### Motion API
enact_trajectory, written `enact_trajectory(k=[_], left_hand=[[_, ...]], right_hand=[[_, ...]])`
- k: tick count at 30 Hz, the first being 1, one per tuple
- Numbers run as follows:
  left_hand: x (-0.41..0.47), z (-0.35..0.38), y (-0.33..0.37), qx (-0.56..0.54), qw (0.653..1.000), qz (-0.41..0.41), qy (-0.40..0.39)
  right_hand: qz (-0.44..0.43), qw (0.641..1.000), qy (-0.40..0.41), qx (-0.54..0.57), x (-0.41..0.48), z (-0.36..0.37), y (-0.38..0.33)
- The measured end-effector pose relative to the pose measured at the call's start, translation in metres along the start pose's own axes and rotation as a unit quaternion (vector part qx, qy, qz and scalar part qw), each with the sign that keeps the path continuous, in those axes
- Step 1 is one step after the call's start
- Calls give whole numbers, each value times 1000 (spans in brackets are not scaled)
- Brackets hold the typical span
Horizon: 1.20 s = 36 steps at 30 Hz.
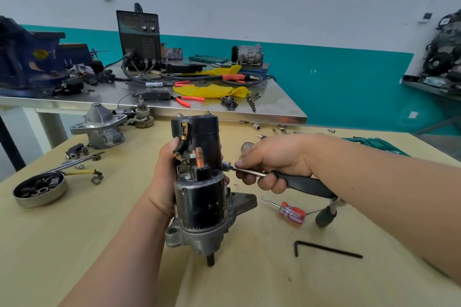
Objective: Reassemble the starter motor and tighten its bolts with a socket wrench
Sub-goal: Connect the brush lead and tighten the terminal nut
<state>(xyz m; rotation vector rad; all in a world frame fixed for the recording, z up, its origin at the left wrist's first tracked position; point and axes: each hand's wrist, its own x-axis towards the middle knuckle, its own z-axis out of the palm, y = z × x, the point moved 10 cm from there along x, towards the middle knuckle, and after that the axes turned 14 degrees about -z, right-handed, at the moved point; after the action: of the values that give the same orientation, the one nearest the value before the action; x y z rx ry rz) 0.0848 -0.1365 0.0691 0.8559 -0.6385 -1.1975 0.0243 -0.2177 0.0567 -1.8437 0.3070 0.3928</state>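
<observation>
A black starter motor with a grey cast nose and a copper terminal stud stands upright on the wooden table. My left hand grips its left side at mid height. My right hand holds a black-handled socket wrench, whose small silver socket touches the motor's right side near the stud. The fastener under the socket is hidden.
A red screwdriver, a green-handled tool and a black hex key lie to the right. At the left are a round end cap, small gears and a grey housing. Behind, a steel bench carries a welder, a vise and pliers.
</observation>
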Motion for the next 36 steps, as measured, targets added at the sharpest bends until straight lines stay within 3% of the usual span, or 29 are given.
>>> enact_trajectory(k=[4, 7, 15, 22, 23, 26, 29, 32, 36], left_hand=[[-4, 6, 2, 13, 1000, 12, 23], [-7, 15, 2, 25, 999, 22, 12], [-7, 26, 2, 27, 999, 17, -8], [-4, 3, 1, 11, 999, 23, 48], [-4, -1, 0, 2, 998, 21, 52], [-5, -2, -3, -15, 1000, -1, 25], [-4, -2, -4, -17, 1000, -13, 17], [-3, 0, -4, -9, 1000, -12, 18], [-4, -2, -1, 33, 997, 9, 69]], right_hand=[[16, 994, -43, 100, -7, 12, 10], [16, 992, -54, 114, -11, 15, 12], [-19, 1000, -6, 6, -9, 3, -3], [-64, 991, 60, -104, 3, 1, -14], [-81, 981, 67, -161, -1, -4, -18], [-130, 908, 107, -383, -34, -38, -19], [-133, 922, 102, -348, -74, -45, 33], [-127, 880, 113, -444, -80, -30, 81], [-237, 828, 228, -453, -84, -30, 72]])
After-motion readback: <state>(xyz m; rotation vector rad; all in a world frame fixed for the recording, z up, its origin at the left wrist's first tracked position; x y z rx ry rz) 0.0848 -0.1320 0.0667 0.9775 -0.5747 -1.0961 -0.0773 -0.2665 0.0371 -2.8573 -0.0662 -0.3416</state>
